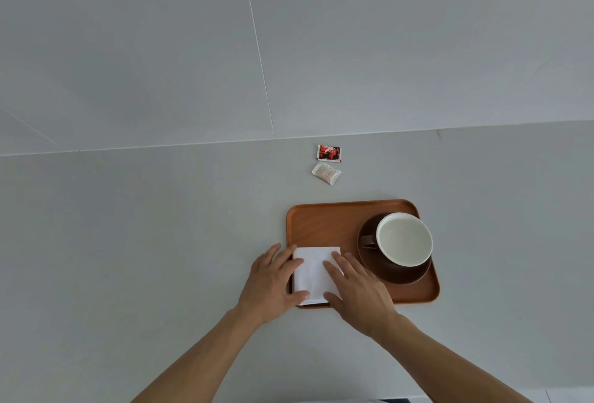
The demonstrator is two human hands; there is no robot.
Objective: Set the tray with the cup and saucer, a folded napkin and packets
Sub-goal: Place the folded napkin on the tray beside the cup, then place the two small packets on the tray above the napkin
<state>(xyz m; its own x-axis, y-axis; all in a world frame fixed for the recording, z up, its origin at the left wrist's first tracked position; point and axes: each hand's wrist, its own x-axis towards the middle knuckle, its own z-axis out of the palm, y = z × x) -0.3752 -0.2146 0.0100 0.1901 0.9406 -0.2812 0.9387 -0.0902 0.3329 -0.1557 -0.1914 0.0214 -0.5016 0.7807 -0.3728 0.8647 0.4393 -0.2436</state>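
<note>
1. Printing on the red packet [328, 153] and white packet [326, 173], beyond the hands, cannot be read.
2. A folded napkin [313, 275] on the tray [321, 226] is pressed flat by the open left hand [271, 283] and open right hand [360, 291].
3. The cup [404, 243] is set on its saucer [401, 274], right of the hands.
4. A pale grey counter [144, 242] is backed by a tiled wall [144, 49].

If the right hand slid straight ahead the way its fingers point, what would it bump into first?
The right hand lies flat on the napkin, fingers aimed up and left. Beyond the napkin comes bare tray, then probably the tray rim; the white packet lies farther off.

Head-worn view, steeply downward, close.
</note>
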